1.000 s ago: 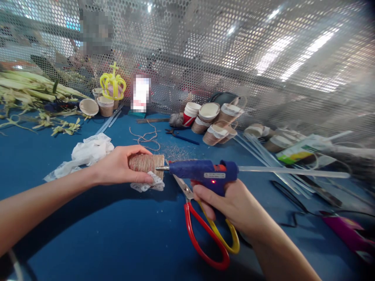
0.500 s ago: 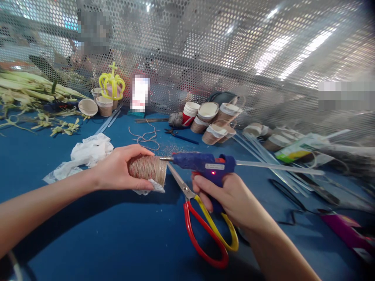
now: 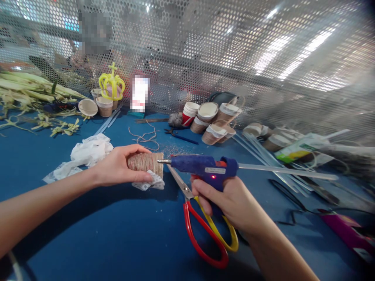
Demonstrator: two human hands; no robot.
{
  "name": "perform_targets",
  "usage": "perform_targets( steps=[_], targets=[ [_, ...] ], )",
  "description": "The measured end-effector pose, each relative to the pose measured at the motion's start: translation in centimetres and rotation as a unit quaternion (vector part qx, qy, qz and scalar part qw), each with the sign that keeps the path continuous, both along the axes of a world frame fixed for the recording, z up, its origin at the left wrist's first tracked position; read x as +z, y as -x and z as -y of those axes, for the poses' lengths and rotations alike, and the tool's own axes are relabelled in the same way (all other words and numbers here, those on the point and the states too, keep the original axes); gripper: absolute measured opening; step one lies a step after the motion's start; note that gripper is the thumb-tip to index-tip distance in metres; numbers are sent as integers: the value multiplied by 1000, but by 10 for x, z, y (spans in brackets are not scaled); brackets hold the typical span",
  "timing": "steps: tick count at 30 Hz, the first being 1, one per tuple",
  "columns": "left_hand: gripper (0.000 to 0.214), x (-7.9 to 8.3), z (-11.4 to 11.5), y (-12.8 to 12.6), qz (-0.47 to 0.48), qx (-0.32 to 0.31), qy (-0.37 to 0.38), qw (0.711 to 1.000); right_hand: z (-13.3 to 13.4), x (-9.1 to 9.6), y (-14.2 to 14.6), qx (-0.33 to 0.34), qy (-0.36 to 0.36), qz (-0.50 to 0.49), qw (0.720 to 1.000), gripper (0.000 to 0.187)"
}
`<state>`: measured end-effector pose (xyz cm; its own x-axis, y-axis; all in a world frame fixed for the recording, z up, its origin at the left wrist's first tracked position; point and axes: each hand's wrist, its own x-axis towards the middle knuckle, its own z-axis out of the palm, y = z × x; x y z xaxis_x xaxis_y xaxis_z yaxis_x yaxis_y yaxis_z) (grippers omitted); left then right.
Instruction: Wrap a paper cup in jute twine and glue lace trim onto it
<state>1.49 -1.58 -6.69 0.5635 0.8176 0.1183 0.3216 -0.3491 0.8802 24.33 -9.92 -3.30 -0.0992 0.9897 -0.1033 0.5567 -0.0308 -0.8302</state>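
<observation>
My left hand (image 3: 118, 166) is wrapped round a twine-wound cup (image 3: 143, 162) lying on its side, its rim end facing right. A strip of white lace (image 3: 150, 182) hangs from the cup's near side, under my thumb. My right hand (image 3: 222, 195) grips a blue hot glue gun (image 3: 193, 164) with its red light on and a long clear glue stick (image 3: 287, 171) out of its back. The metal nozzle (image 3: 164, 161) is at the cup's surface near the rim. Below the gun, scissors (image 3: 203, 234) with red and yellow handles lie on the table, partly behind my right hand.
Crumpled white lace (image 3: 90, 150) lies left of the cup. Several twine-wrapped cups (image 3: 213, 134) stand at the back, near loose glue sticks (image 3: 269, 164). Dried husks (image 3: 32, 89) and a yellow crown (image 3: 111, 84) are at the back left. A perforated metal screen (image 3: 181, 50) borders the table.
My left hand has turned the cup slightly, and the lace now shows more on its near side. The glue gun's nozzle has shifted a little left and down, onto the cup's side.
</observation>
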Motion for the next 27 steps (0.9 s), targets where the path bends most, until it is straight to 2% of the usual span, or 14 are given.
perform_targets(
  steps=[4, 10, 17, 22, 27],
  targets=[
    [49, 0, -1, -1, 6, 8, 55, 998, 0, -1, 0, 11, 4, -4, 1000, 26],
    [47, 0, -2, -1, 12, 17, 76, 997, 0, -3, -3, 27, 5, 13, 1000, 30],
    [49, -2, 0, 1, -5, 37, -35, 999, 0, -3, -2, 3, 4, 19, 1000, 30],
    [47, -3, 2, 0, 23, 17, -99, 995, -1, -1, -1, -4, -3, 18, 1000, 32],
    [52, -6, 3, 1, -8, 23, -169, 985, -3, -2, -2, -5, -16, -6, 1000, 30]
  ],
)
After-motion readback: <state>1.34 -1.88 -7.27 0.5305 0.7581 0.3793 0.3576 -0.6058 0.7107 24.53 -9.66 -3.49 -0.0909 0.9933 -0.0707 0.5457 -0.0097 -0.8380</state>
